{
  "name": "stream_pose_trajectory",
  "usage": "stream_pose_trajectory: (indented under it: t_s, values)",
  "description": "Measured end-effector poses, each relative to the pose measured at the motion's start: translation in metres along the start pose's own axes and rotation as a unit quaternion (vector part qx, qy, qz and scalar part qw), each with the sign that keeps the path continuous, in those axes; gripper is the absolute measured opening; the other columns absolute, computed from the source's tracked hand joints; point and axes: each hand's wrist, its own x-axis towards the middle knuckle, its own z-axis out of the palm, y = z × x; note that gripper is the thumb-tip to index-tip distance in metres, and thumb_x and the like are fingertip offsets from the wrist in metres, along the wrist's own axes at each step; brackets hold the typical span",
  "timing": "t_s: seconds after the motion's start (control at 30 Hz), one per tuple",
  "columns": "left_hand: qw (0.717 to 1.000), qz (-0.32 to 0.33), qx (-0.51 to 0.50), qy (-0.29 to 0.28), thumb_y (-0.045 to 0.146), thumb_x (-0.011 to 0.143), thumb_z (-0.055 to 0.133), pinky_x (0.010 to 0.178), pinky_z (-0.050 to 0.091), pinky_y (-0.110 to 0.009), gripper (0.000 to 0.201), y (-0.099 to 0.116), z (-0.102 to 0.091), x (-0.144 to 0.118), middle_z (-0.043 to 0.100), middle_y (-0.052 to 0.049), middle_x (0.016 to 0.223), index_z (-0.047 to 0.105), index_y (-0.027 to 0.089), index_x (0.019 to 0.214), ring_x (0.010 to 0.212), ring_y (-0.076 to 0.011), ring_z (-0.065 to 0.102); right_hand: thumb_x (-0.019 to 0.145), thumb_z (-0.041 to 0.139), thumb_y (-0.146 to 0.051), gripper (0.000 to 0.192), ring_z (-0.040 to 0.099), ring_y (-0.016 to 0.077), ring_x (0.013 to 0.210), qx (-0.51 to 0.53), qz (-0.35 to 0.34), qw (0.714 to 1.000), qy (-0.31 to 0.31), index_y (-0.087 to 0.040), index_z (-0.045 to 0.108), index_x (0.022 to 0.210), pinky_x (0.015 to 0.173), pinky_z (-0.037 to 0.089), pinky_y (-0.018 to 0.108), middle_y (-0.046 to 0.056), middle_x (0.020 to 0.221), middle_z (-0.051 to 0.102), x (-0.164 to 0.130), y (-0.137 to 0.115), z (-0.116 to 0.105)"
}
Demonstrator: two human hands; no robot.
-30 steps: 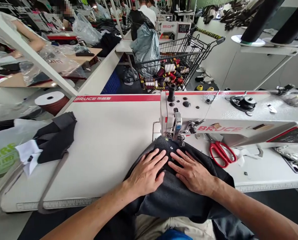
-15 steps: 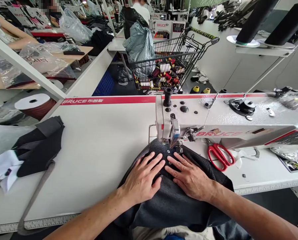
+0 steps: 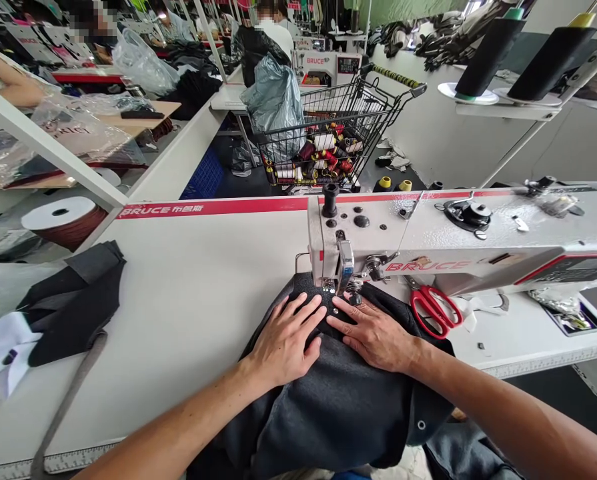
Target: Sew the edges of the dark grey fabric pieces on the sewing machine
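Worktable [image 3: 188, 280], white and wide, carries a sewing machine [image 3: 428, 240] whose head stands over dark fabric [image 3: 328, 400]; the cloth drapes off the near edge toward the person's lap, apparently so the slack hangs free. Both hands lie flat on it just before the presser foot: left hand [image 3: 283, 343] spread, right hand [image 3: 373, 333] spread beside it, fingertips nearly meeting, seemingly to keep the cloth taut. Red-handled scissors [image 3: 435, 308] rest within reach under the machine arm. The needle itself is hard to make out, and the fabric's lower end is cut off.
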Motion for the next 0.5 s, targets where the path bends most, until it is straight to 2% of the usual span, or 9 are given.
stream_pose_trajectory:
  t_s: [0.3,0.5]
  values:
    - [1.0,-0.005,0.004,-0.002,0.03,0.087,0.047,0.115,0.025,-0.053,0.048,-0.007,-0.001,0.012,0.049,-0.005,0.143,0.053,0.022,0.133,0.133,-0.0299,0.041,0.099,0.045,-0.029,0.047,0.035,0.0268,0.138,-0.032,-0.018,0.999,0.016,-0.024,0.039,0.146,0.114,0.029,0.049,0.013,0.149,0.038,0.01,0.014,-0.003]
    - [1.0,-0.001,0.005,0.006,0.03,0.087,0.047,0.114,0.025,-0.054,0.046,-0.013,0.0,0.019,0.054,-0.006,0.138,0.054,0.022,0.132,0.131,-0.0301,0.043,0.1,0.042,-0.032,0.045,0.038,0.0264,0.134,-0.041,-0.028,0.999,0.009,-0.024,0.041,0.145,0.111,0.032,0.048,0.012,0.135,0.053,0.016,0.023,-0.004]
